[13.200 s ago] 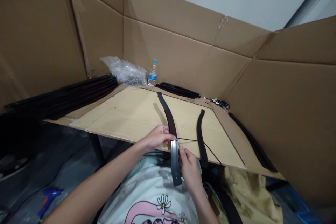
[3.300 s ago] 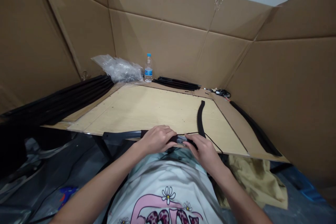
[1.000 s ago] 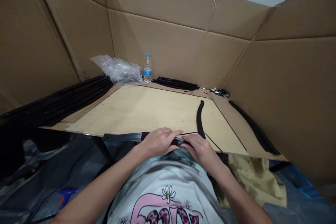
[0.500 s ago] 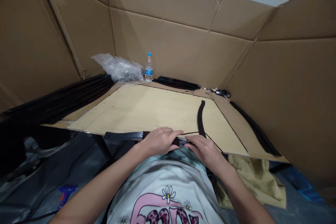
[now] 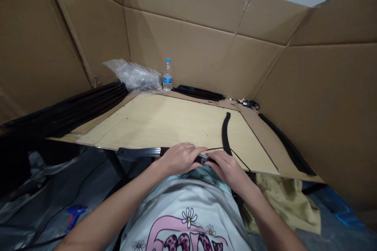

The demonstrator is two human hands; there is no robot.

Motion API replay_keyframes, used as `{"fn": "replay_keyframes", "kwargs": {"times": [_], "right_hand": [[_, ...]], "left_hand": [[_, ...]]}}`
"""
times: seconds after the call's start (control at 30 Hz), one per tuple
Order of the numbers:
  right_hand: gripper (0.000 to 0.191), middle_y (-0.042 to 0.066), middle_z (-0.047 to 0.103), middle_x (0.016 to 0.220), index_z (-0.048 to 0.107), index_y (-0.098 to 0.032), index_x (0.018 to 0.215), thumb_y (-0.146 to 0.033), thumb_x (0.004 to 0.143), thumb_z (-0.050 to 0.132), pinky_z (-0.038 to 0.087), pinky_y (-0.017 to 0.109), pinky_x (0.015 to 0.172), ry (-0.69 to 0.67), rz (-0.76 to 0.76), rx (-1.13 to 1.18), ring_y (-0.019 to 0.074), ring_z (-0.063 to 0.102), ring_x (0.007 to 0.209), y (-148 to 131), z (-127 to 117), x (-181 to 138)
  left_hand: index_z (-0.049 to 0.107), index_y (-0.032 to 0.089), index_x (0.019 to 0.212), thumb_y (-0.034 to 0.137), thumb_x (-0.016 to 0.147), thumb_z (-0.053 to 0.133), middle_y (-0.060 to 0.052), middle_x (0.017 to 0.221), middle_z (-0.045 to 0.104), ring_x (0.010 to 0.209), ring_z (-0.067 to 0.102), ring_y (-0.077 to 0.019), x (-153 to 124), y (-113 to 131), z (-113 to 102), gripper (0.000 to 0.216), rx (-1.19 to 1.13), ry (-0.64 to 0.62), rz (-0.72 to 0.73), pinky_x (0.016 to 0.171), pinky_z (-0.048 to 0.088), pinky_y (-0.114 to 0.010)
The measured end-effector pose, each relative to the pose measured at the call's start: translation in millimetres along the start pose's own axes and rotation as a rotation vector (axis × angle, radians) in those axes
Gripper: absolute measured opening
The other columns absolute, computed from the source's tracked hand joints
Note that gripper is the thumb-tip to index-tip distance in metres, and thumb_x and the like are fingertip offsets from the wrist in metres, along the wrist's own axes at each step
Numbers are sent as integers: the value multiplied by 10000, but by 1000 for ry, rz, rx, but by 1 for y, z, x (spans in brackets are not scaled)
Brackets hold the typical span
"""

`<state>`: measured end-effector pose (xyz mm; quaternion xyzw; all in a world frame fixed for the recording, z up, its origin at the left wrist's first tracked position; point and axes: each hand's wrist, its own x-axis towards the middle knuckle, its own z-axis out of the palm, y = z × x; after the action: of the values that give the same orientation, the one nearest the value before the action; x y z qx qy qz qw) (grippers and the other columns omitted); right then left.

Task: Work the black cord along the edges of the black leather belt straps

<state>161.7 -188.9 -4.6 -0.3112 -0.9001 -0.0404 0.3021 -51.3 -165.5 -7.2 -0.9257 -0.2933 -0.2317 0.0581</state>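
A curved metal strip [image 5: 143,152] with a dark end lies along the front edge of the table, and a black sleeve [image 5: 163,151] covers its middle. My left hand [image 5: 180,157] is closed round the sleeved part. At the strip's right end, my right hand [image 5: 227,166] pinches the strip end and black material, its fingertips close to my left thumb. Much of the sleeve is hidden under the fingers. A thin black cord [image 5: 242,161] runs out beside my right hand over the table edge. Just beyond that hand lies a curved black strip [image 5: 225,133].
A pale board [image 5: 165,121] covers the tabletop. Long black strips [image 5: 73,108] line the left side, with more black strips [image 5: 200,92] at the back. Also there are a plastic bag [image 5: 137,76], a water bottle [image 5: 167,76], tangled cables [image 5: 249,104] and cardboard walls [image 5: 182,43].
My right hand has shifted slightly left, and its fingers now cover more of the strip's end. My left hand keeps its hold in nearly the same place.
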Motion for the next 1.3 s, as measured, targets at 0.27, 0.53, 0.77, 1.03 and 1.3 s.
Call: {"fn": "replay_keyframes", "kwargs": {"times": [0.27, 0.53, 0.77, 1.03, 1.3], "right_hand": [[196, 121, 715, 930, 585, -163, 1077, -240, 944, 464, 576, 348, 678, -30, 58, -27, 230, 693, 806, 2, 2, -2], [193, 90, 720, 885, 591, -173, 1023, -285, 954, 449, 571, 315, 656, -62, 154, 25, 206, 700, 768, 6, -9, -3], [212, 108, 717, 877, 587, -150, 1020, -288, 959, 438, 571, 323, 660, -50, 70, 54, 210, 695, 776, 5, -9, -2], [200, 103, 716, 873, 569, -156, 1034, -280, 962, 430, 572, 325, 645, -43, 66, -21, 217, 701, 766, 0, -4, -2], [182, 111, 716, 876, 567, -148, 1031, -255, 953, 442, 577, 340, 632, 0, 81, -61, 226, 701, 755, -2, 4, -4]], "left_hand": [[488, 130, 1236, 437, 932, 423, -105, 865, 690, 825, 644, -234, 5, 3, -2, 437, 19, -11, 11, 709, 495, -326], [589, 131, 844, 520, 875, 496, -104, 714, 677, 671, 643, -240, 3, -8, -10, 401, 243, -158, -37, 574, 449, -316], [589, 135, 833, 498, 860, 542, -104, 712, 694, 616, 654, -238, 1, -9, -7, 367, 285, -156, -28, 486, 404, -305], [601, 123, 889, 531, 797, 615, -112, 781, 719, 681, 680, -268, 4, -7, -8, 419, 264, -264, -130, 503, 412, -314], [592, 126, 899, 565, 807, 580, -115, 810, 723, 693, 672, -257, 4, -6, -9, 449, 250, -305, -179, 511, 366, -307]]}}
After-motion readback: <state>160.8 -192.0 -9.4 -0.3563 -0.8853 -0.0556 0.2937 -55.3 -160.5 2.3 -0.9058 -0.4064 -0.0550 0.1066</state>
